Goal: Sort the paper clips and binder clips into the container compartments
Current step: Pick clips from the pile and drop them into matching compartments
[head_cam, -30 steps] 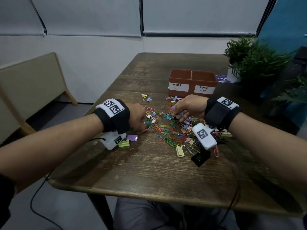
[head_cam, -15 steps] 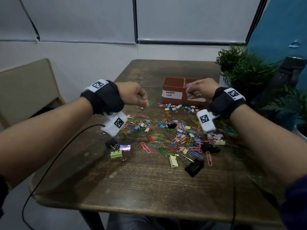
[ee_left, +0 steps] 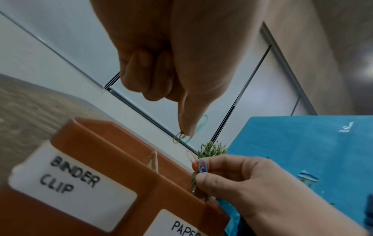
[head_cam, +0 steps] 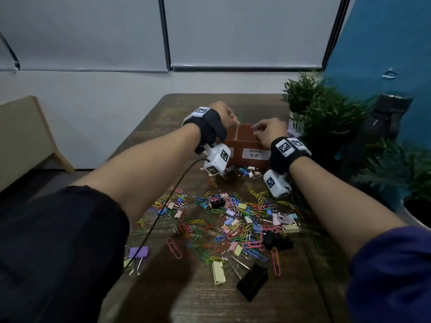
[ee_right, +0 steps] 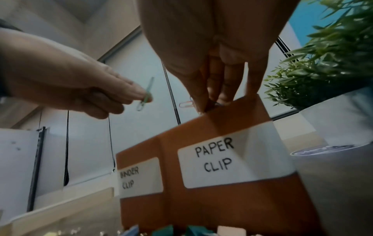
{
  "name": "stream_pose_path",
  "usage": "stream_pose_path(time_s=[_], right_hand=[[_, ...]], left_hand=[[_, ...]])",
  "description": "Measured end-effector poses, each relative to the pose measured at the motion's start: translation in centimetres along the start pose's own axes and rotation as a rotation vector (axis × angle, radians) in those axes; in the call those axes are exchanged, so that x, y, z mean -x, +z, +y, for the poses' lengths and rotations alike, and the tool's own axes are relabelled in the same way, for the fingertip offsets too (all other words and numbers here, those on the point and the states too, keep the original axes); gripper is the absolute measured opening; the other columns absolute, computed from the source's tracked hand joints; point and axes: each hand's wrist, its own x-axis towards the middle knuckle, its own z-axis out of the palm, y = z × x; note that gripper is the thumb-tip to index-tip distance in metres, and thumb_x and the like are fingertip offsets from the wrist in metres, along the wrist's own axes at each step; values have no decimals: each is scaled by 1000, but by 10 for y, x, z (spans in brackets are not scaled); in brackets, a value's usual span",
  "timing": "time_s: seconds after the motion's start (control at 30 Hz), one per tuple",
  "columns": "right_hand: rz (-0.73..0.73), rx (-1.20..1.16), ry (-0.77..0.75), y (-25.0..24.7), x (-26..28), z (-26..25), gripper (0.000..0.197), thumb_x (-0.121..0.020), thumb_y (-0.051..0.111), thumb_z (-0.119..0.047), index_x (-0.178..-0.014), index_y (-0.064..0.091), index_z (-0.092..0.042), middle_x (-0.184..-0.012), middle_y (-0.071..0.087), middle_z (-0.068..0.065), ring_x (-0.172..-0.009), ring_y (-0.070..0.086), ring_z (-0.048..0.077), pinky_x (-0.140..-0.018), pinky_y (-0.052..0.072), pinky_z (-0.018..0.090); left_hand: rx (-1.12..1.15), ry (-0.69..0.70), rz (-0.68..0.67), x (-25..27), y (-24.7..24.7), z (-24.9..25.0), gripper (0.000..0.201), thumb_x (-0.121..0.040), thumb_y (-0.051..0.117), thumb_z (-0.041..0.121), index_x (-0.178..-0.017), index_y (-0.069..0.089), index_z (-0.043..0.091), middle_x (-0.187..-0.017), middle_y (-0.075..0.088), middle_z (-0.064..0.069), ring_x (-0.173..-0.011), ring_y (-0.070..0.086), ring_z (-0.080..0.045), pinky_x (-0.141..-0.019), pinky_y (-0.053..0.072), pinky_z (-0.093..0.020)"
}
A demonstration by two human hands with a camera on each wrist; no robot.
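A brown two-compartment container [head_cam: 236,157] stands at the far middle of the table, labelled BINDER CLIP on the left and PAPER CLIP on the right [ee_right: 201,207]. My left hand [head_cam: 236,121] hovers above the divider and pinches a green paper clip [ee_left: 202,125] with a small olive one beside it. My right hand [head_cam: 256,132] is over the PAPER CLIP compartment [ee_left: 175,166]. It pinches a few paper clips, among them a blue one [ee_left: 203,166] and a pink one [ee_right: 186,104]. A pile of coloured paper clips and binder clips [head_cam: 233,217] covers the table in front of the container.
A large black binder clip [head_cam: 253,282], a yellow one [head_cam: 218,272] and a purple one [head_cam: 138,251] lie nearest me. Potted plants [head_cam: 326,117] crowd the right side. A black cable [head_cam: 163,206] runs from my left wrist across the table's left edge.
Both hands have risen from the pile and moved away from me to the container, each carrying paper clips. The left hand has come in over the container.
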Motion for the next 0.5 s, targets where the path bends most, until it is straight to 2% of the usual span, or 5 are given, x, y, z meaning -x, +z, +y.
stream_pose_path(time_s=[0.1, 0.23, 0.3, 0.4, 0.5], right_hand=[[-33, 30, 19, 1, 1, 13, 20, -90, 70, -22, -109, 76, -18, -114, 72, 4, -104, 66, 18, -94, 51, 29], [-35, -34, 13, -3, 0, 24, 19, -92, 66, -19, -107, 76, -22, -117, 71, 4, -103, 66, 18, -92, 54, 33], [-36, -69, 16, -6, 0, 27, 22, -93, 63, -13, -108, 76, -23, -114, 71, -1, -101, 65, 15, -91, 55, 31], [-44, -84, -8, -11, 4, 27, 30, -92, 58, -4, -113, 74, -18, -107, 73, -3, -96, 64, 9, -90, 51, 23], [-36, -108, -14, -14, 9, 24, 37, -89, 55, 2, -118, 71, -14, -107, 74, 2, -103, 66, 13, -96, 52, 30]], left_hand=[[-39, -33, -41, -15, 22, 12, 17, -84, 72, 32, -89, 75, 15, -87, 72, 3, -81, 66, -16, -75, 53, -27], [-164, -60, -202, -49, 50, 7, 24, -62, 74, 31, -81, 77, 17, -77, 76, 2, -79, 73, -19, -73, 61, -46], [-198, -44, -223, -70, 64, 3, 26, -59, 70, 34, -80, 77, 20, -77, 75, 2, -78, 73, -20, -74, 61, -49], [-202, 4, -200, -43, 57, 30, 33, -86, 55, 40, -93, 72, 14, -96, 73, -8, -87, 67, -27, -84, 56, -41], [-294, 83, -211, -32, 59, 45, 40, -103, 38, 28, -123, 61, 2, -127, 61, -19, -116, 57, -35, -91, 47, -37]])
